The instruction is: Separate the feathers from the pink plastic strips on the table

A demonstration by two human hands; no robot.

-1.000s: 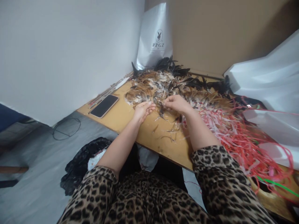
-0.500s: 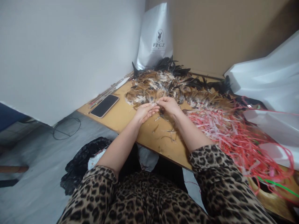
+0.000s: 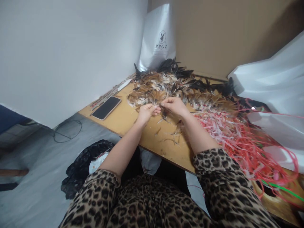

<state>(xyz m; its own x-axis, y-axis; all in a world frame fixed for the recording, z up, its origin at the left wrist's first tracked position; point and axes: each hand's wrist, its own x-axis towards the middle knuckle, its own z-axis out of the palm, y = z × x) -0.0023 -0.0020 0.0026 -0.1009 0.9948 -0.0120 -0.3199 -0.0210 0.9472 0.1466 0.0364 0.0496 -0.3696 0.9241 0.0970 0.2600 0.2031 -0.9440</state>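
A big heap of brown, white and black feathers [image 3: 171,85] covers the far part of the wooden table [image 3: 123,122]. My left hand [image 3: 146,112] and my right hand [image 3: 175,106] meet at the heap's near edge, fingertips almost touching. Both have their fingers curled and pinched on small brown feathers [image 3: 159,103] held between them. Loose feather bits [image 3: 172,136] lie on the table just below my hands. My forearms are bare, with leopard-print sleeves pushed back.
A tangle of red and pink plastic strips [image 3: 237,136] spreads to the right. A black phone [image 3: 106,107] lies at the table's left, thin sticks [image 3: 109,93] beside it. A white bag [image 3: 158,38] stands behind, white sheeting [image 3: 273,82] at right, a black bag [image 3: 85,164] on the floor.
My right hand drew left from the strips to meet the left hand at the heap's edge. Both hands have since shifted slightly while pinching the feathers.
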